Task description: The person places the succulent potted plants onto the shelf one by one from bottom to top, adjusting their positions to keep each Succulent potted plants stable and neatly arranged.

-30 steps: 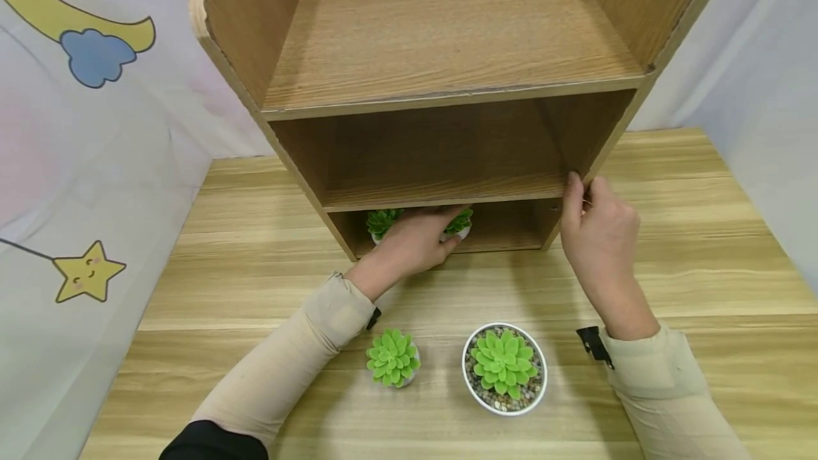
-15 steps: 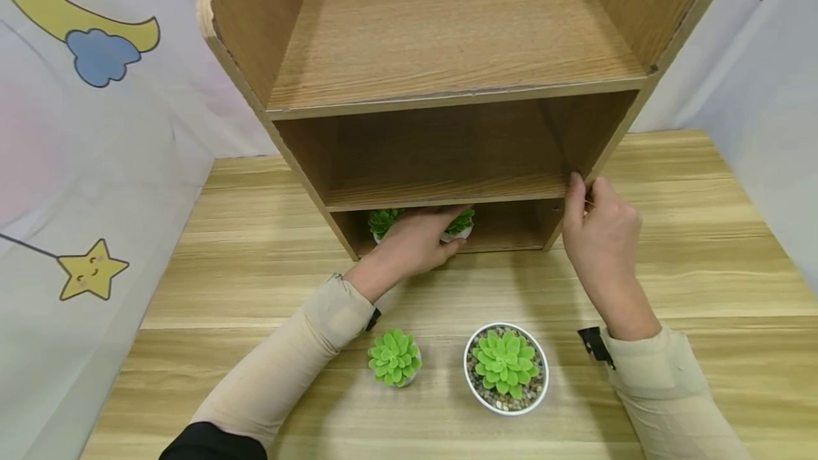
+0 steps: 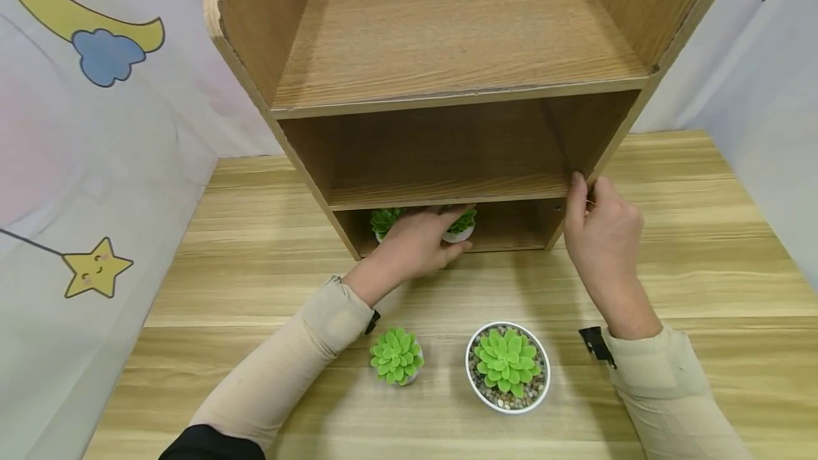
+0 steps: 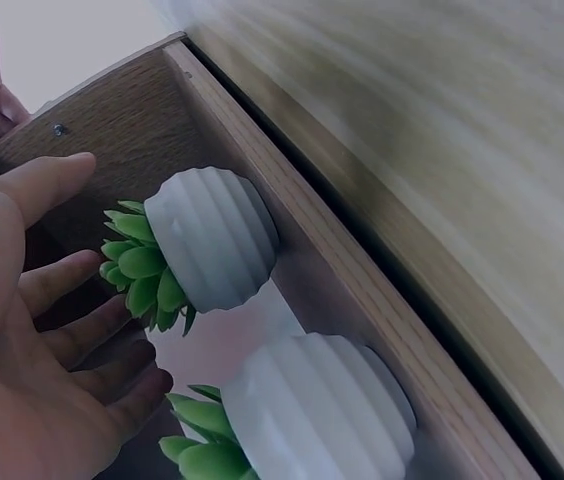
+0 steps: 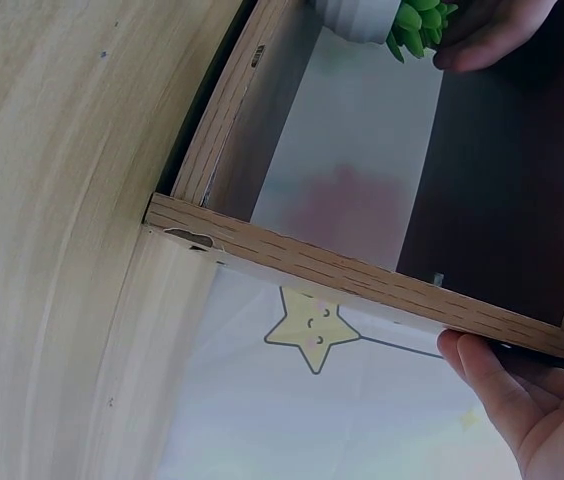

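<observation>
A wooden shelf unit [image 3: 473, 27] stands on the table. Inside its bottom compartment are two small green succulents in white ribbed pots, the right one [image 3: 461, 223] and the left one [image 3: 385, 221]. My left hand [image 3: 414, 241] reaches in among them; the left wrist view shows its fingers loosely spread beside the leaves of the farther pot [image 4: 214, 240], not wrapped round it. My right hand [image 3: 603, 233] grips the shelf's right side panel [image 5: 332, 275] between thumb and fingers. The far side of the left hand is hidden under the middle board in the head view.
On the table in front of the shelf stand a small potted succulent [image 3: 397, 356] and a larger one in a round white bowl [image 3: 508, 368] with pebbles. Printed cloth [image 3: 96, 162] hangs around the table. The shelf's middle board [image 3: 447, 194] lies low over the left hand.
My left thumb and fingers have spread slightly apart around the right-hand succulent, showing more of its pot. My right hand keeps its grip on the panel. The head view has shifted a little.
</observation>
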`<state>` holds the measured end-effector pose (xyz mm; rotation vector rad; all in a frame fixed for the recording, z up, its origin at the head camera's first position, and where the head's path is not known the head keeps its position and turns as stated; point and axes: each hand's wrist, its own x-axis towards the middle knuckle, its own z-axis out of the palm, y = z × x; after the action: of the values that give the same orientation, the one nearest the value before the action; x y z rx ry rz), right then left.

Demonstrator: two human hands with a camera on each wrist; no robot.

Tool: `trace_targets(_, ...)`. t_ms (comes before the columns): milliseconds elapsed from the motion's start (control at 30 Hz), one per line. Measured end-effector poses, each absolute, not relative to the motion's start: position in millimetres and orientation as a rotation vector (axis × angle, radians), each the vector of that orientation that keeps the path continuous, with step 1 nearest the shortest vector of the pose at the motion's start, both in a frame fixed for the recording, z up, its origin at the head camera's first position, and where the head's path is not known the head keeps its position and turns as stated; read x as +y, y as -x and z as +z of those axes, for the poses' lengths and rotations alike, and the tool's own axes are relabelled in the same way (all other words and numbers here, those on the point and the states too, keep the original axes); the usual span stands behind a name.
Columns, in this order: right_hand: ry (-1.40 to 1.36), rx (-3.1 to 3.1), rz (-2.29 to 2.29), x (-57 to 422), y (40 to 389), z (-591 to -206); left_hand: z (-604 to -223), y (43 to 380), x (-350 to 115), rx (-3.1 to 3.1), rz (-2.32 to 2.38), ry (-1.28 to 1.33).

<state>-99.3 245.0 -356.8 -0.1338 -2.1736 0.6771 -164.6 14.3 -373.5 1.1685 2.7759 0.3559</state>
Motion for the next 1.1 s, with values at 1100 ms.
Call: trace_targets(1100,0.142,-2.168,0.685,245.0,99.3,-357.8,-371.6,154.5,4.5,2.838,0.332,-1.192)
